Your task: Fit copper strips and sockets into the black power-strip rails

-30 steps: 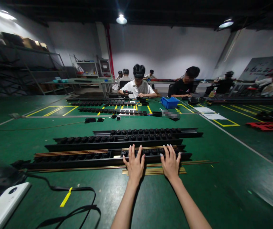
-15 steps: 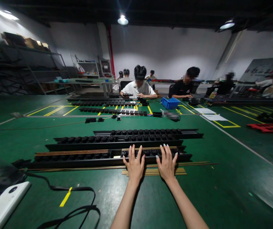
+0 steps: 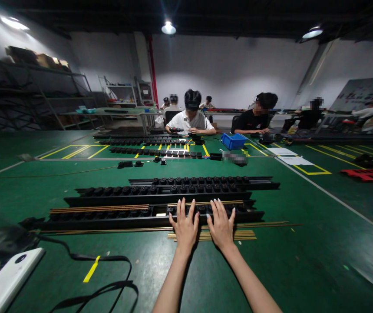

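Observation:
My left hand (image 3: 185,226) lies with spread fingers over the right part of the nearest black rail (image 3: 108,224), its fingertips at a thin brass rod on top. Beside it my right hand (image 3: 221,224) rests on the same rail, fingers apart, fingertips at that rod too. Several copper-coloured rods (image 3: 98,209) lie along the rail's left half. Short brass rods (image 3: 245,235) are on the table just in front of the rail, partly hidden under both hands. Longer thin rods (image 3: 280,224) run along the rail's near edge.
Two more black rails (image 3: 95,200) lie behind. A blue bin (image 3: 233,141), papers (image 3: 292,160) and red parts (image 3: 365,175) are farther off. A white device (image 3: 10,278) and black strap (image 3: 108,284) lie front left. People sit across the table.
My right hand has moved left along the rail, closer to my left hand. My left hand stays in place on the rail. The view has shifted slightly.

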A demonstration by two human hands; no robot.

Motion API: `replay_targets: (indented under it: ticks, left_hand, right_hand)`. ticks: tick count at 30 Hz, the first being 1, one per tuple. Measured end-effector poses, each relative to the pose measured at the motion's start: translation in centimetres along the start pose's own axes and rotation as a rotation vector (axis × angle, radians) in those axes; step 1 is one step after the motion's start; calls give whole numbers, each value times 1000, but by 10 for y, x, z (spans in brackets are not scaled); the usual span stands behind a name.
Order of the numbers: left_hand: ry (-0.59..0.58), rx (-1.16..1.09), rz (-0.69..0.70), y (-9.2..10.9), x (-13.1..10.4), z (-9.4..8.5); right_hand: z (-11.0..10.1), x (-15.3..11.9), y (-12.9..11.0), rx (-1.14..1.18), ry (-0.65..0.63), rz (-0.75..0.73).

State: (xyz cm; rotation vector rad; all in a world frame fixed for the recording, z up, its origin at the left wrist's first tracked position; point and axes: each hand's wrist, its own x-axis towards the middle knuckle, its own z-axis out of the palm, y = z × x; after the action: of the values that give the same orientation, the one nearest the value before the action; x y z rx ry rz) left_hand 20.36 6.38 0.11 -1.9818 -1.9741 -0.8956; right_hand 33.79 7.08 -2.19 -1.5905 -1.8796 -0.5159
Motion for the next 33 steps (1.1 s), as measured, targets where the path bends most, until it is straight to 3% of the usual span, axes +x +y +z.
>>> replay_targets:
  ticks: [19, 26, 33]
  left_hand:
    - [37, -60, -2, 3, -1, 1]
    - [60, -172, 280, 15, -6, 10]
    - [-21, -180, 321, 17, -5, 14]
  right_hand:
    - [4, 0, -8, 32, -35, 0]
    - [9, -4, -4, 35, -63, -2]
    - [12, -5, -3, 40, -64, -11]
